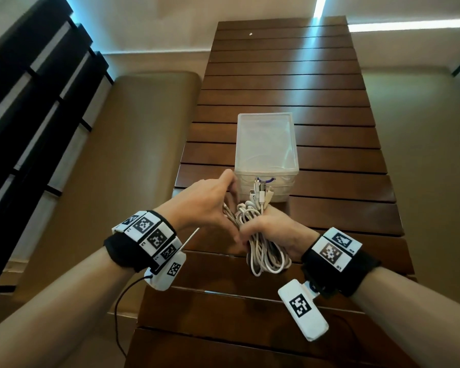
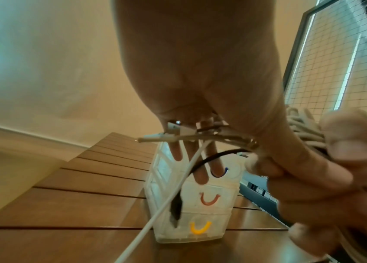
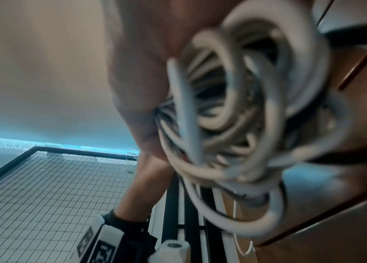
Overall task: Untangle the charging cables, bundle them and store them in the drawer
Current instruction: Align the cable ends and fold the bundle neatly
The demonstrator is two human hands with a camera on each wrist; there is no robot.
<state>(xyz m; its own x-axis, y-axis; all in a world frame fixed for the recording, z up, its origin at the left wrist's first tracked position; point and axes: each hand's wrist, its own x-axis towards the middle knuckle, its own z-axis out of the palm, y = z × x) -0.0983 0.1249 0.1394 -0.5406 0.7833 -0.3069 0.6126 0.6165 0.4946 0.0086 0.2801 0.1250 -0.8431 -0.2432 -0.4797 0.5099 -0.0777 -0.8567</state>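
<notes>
A bundle of white charging cables (image 1: 263, 251) hangs coiled in my right hand (image 1: 275, 229), which grips it round the middle just above the wooden table (image 1: 329, 107). The plugs (image 1: 260, 193) stick up in front of a small translucent drawer unit (image 1: 266, 144). My left hand (image 1: 213, 205) is beside the bundle, fingers straight towards the unit's front and thumb against the right hand. In the left wrist view the straight fingers (image 2: 200, 176) point down before the drawers (image 2: 211, 213), with a thin black band (image 2: 213, 158) running across them to the bundle (image 2: 299, 128). The right wrist view shows blurred coils (image 3: 245, 106).
The unit has three drawers, all closed, with blue (image 2: 219, 175), red (image 2: 209, 200) and yellow (image 2: 200, 229) handles. A padded bench (image 1: 133, 160) runs along the table's left side. A dark slatted screen (image 1: 32, 83) stands far left. The near table edge lies below my wrists.
</notes>
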